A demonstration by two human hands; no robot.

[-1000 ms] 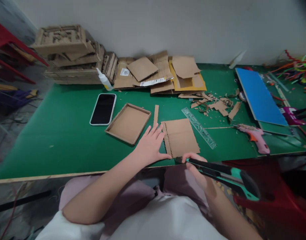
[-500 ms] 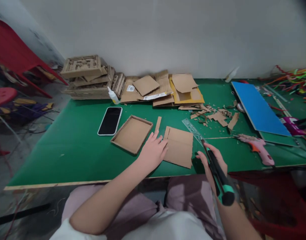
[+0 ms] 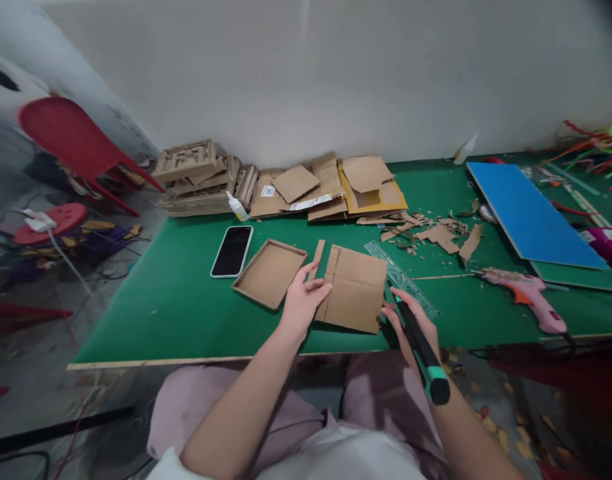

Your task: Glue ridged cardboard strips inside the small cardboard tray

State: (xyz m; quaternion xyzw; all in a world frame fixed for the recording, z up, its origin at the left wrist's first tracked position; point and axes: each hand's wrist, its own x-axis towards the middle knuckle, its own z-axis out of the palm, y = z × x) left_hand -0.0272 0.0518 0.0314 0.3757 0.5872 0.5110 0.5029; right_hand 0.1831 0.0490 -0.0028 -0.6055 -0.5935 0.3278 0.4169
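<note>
My left hand (image 3: pixel 305 299) pinches the left edge of a flat cardboard piece (image 3: pixel 355 287), which has a scored line near that edge. My right hand (image 3: pixel 420 327) is closed on a black and green utility knife (image 3: pixel 417 343), and its fingertips are at the cardboard's right edge. A narrow cardboard strip (image 3: pixel 317 257) lies just beyond my left fingers. Left of that hand sits a shallow cardboard tray (image 3: pixel 271 273) with raised rims. Partly behind the right hand, a clear ruler (image 3: pixel 393 270) lies on the green table.
A phone (image 3: pixel 232 251) and a glue bottle (image 3: pixel 237 207) are on the left. Stacked cardboard frames (image 3: pixel 196 180) and cardboard sheets (image 3: pixel 296 183) line the wall. Scraps (image 3: pixel 441 233), a pink glue gun (image 3: pixel 529 293) and a blue board (image 3: pixel 533 217) are to the right.
My left hand has gone from resting by the strip to gripping the cardboard's left edge. My right hand, with the knife, has come to its right edge; the ruler is less covered. The view has shifted.
</note>
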